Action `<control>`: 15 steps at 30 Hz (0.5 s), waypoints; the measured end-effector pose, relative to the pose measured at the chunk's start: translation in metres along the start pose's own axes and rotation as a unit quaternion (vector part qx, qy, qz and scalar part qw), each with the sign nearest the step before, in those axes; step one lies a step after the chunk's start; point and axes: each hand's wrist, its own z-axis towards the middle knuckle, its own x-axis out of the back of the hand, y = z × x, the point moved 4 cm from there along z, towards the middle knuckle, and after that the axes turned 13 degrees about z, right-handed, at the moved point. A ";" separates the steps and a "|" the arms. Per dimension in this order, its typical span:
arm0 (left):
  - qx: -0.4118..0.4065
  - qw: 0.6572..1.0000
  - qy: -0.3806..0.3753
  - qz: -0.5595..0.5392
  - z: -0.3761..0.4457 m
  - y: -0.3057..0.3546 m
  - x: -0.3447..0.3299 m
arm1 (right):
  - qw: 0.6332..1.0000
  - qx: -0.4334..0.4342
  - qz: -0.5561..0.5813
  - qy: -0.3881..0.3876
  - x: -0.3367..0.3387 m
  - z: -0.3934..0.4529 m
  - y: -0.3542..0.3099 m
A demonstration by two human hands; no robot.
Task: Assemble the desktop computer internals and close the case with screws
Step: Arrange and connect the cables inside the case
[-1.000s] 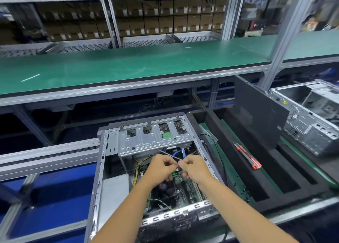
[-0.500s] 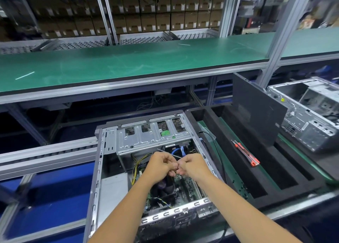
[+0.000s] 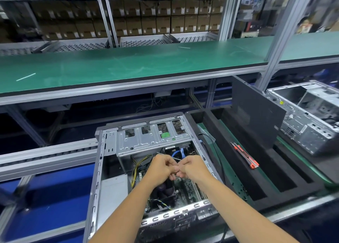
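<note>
Both hands meet over the open computer case (image 3: 102, 169). The left hand (image 3: 162, 166) and right hand (image 3: 192, 167) each pinch a thin white tie (image 3: 175, 159) between curled fingers.

Both hands are meeting over the open case (image 3: 102, 169): the left hand (image 3: 162, 166) and right hand (image 3: 192, 167) are pinching a thin white tie (image 3: 173, 158) between them, above the motherboard (image 3: 185, 187).
</note>
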 end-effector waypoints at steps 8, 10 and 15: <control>-0.002 1.000 0.009 0.005 -0.001 0.003 0.001 | 1.000 -0.003 0.009 0.004 -0.001 0.000 0.002; -0.005 1.000 0.011 0.005 -0.001 0.004 0.002 | 1.000 -0.005 0.014 0.006 -0.002 0.000 0.002; -0.024 1.000 0.002 0.002 -0.002 0.007 0.001 | 0.999 -0.014 0.031 0.002 -0.003 0.001 0.001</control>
